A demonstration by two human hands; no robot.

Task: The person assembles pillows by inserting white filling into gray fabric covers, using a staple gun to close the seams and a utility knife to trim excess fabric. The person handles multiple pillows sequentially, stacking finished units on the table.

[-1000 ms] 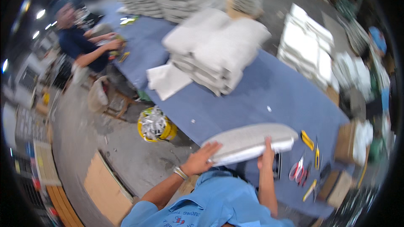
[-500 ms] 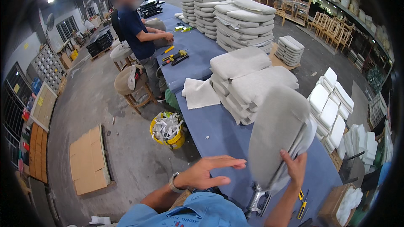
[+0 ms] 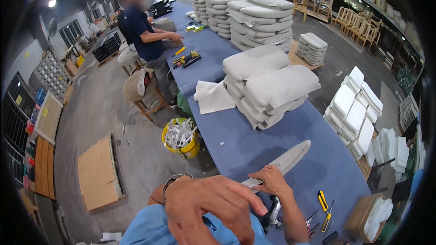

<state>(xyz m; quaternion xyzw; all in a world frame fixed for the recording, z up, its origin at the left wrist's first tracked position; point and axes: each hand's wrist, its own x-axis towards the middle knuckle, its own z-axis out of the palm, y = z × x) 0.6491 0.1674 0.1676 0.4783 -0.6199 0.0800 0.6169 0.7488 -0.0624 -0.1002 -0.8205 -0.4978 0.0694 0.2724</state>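
My right hand grips a grey fabric-covered seat cushion, which is tilted nearly edge-on above the blue-covered table. My left hand is raised close to the camera, clear of the cushion. Its fingers are bent but apart, and nothing shows in them. Below my right hand lies a silver metal tool, partly covered by my wrist. Farther along the table stands a pile of similar grey cushions, with a pale cloth piece beside it.
Yellow cutters and small hand tools lie right of my forearm, near a cardboard box of white stuffing. Taller cushion stacks stand farther off. Left of the table are a yellow bucket of scraps, a stool and a co-worker.
The cushion has gone from upright and broad-faced to low and edge-on, and my right hand has moved left with it. My left hand has come up nearer the camera.
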